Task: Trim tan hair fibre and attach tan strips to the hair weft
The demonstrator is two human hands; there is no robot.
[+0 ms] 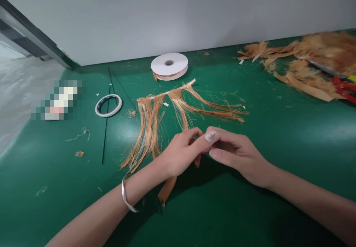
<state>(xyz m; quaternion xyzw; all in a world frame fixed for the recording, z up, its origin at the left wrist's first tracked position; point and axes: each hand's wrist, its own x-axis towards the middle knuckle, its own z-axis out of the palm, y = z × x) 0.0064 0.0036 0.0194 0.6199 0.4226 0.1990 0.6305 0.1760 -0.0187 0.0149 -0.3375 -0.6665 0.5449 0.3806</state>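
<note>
My left hand (183, 150) and my right hand (236, 149) meet above the front of the table, fingertips touching. The fingers of the left are curled, its thumb pressed against the other hand's fingers. A flat orange-brown ribbon (168, 189) comes out beneath the left hand and hangs toward me; the rest of it is hidden. My right hand is closed in a pinch, and what lies between its fingertips is hidden. Just beyond the hands lies a fringe of frayed ribbon threads (147, 128), attached in bunches along a thin pale strip (167, 92).
A white ribbon spool (169, 65) stands near the wall. At left, a tape roll (108, 105) lies over a thin dark rod (104, 143). Frayed ribbon (319, 54) is heaped at the far right beside red-handled scissors (345, 89). Fibre scraps (79, 153) dot the green table (69, 187).
</note>
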